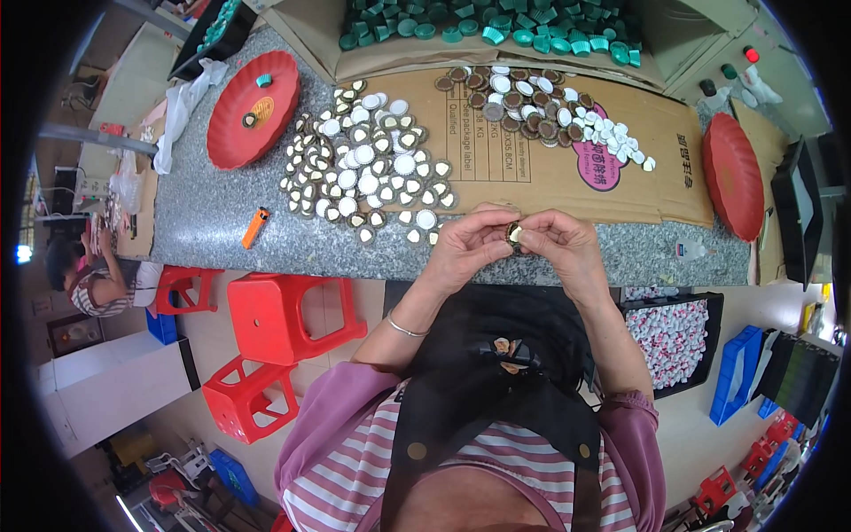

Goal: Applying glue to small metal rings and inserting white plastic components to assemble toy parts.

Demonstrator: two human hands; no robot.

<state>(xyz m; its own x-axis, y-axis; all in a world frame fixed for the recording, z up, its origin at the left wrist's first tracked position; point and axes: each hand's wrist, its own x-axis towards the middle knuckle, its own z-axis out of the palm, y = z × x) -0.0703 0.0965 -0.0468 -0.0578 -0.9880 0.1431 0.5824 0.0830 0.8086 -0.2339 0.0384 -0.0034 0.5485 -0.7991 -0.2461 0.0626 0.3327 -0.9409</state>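
While left hand (472, 245) and right hand (562, 245) angle inward, meeting, both pinch small dark-rimmed disc (514, 234) over near edge of tabletop (199, 226).

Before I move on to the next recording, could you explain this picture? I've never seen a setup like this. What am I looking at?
There is no machine here: a person works with two bare hands. The camera is worn on the head and looks down, so the forearms come in from below. Its fisheye lens bends straight edges near the rim.

The left hand and right hand meet at the counter's near edge, pinching a small round piece, dark-rimmed with a pale part.

On the speckled grey counter lie a cardboard sheet, a left pile of round pieces, a farther group of brown and white discs, an orange lighter and two red trays, left and right. Green cups fill the box beyond.
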